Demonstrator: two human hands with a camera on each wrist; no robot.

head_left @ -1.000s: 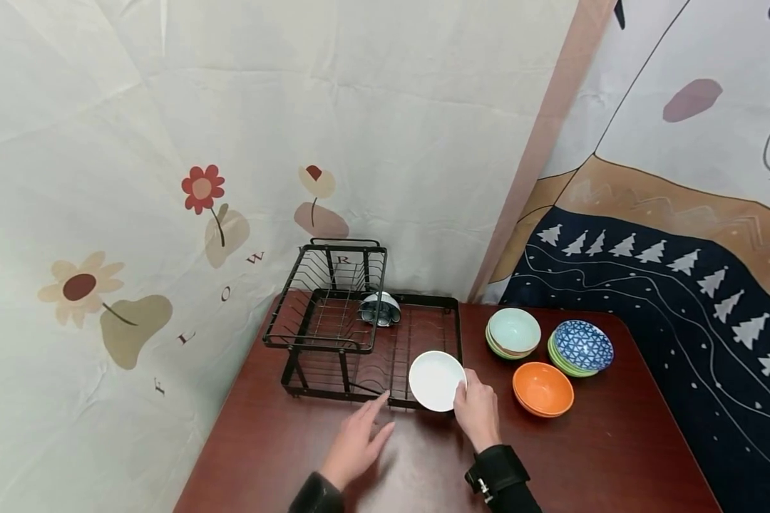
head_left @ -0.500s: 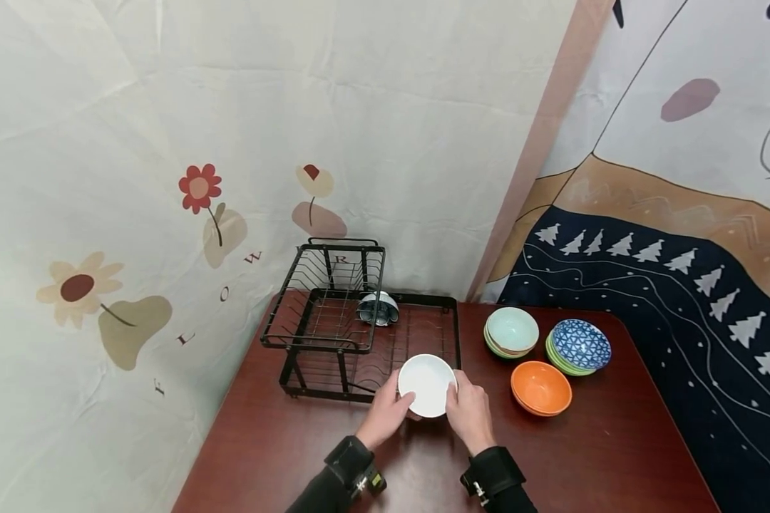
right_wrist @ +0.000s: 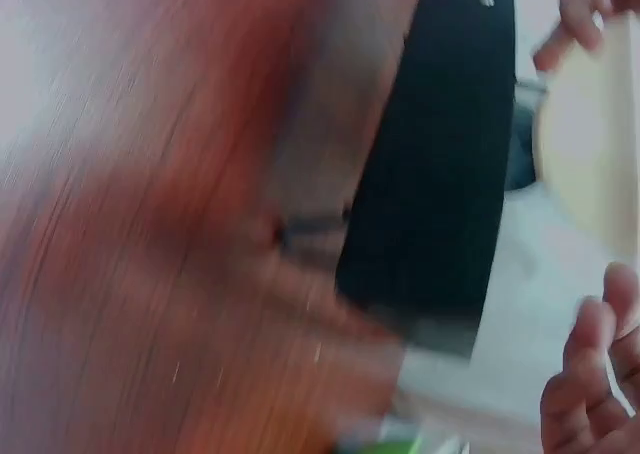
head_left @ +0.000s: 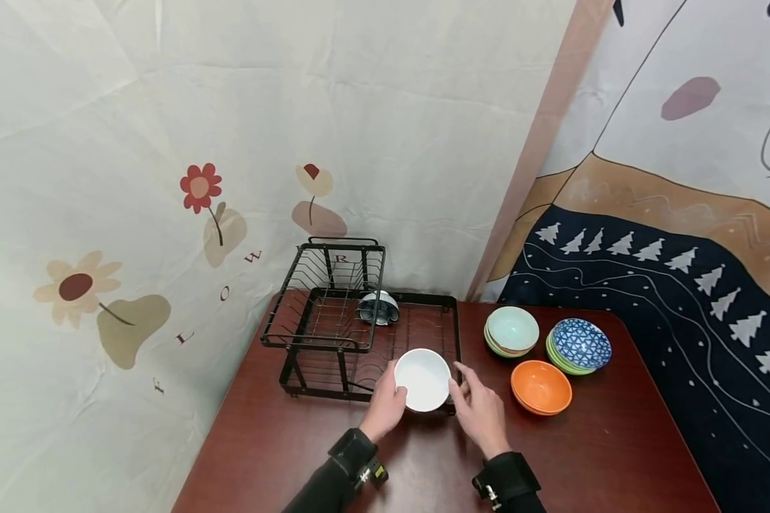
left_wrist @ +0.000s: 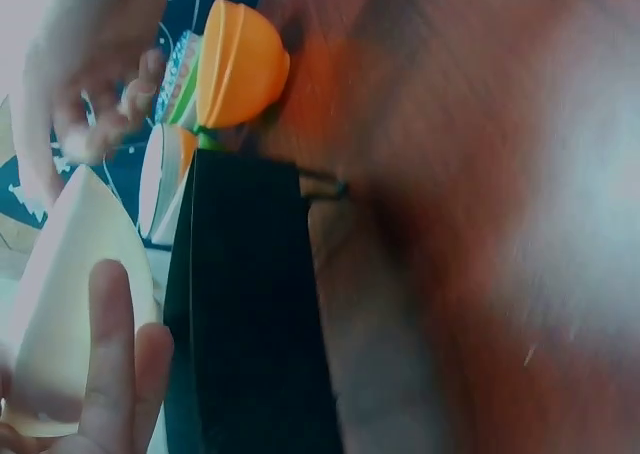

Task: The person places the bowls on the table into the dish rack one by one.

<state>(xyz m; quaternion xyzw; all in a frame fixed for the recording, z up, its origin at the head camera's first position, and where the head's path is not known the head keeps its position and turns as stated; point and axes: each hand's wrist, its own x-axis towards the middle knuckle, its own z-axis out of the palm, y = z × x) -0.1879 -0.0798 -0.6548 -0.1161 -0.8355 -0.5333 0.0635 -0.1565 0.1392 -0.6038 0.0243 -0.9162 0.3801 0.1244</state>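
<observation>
A white bowl (head_left: 422,380) is held above the front edge of the black dish rack (head_left: 377,390). My left hand (head_left: 385,407) grips its left side, the thumb on the rim and fingers beneath, as the left wrist view also shows the bowl (left_wrist: 75,294) from below. Beside the bowl's right rim is my right hand (head_left: 481,415), its fingers spread and loose. In the right wrist view a gap shows between those fingers and the bowl (right_wrist: 590,134). Inside the rack's lower tier stands a small bowl (head_left: 378,308) on its side.
Right of the rack, stacked bowls stand on the brown table (head_left: 603,456): a pale green one (head_left: 513,329) on top at the left, a blue-patterned one (head_left: 581,343) at the right, orange ones (head_left: 542,387) in front. The rack's raised upper basket (head_left: 324,299) covers its left half.
My left hand came in from the lower left and took hold of the white bowl. The right hand, gripping it before, has let go and moved slightly right. The bowl shifted a little left.
</observation>
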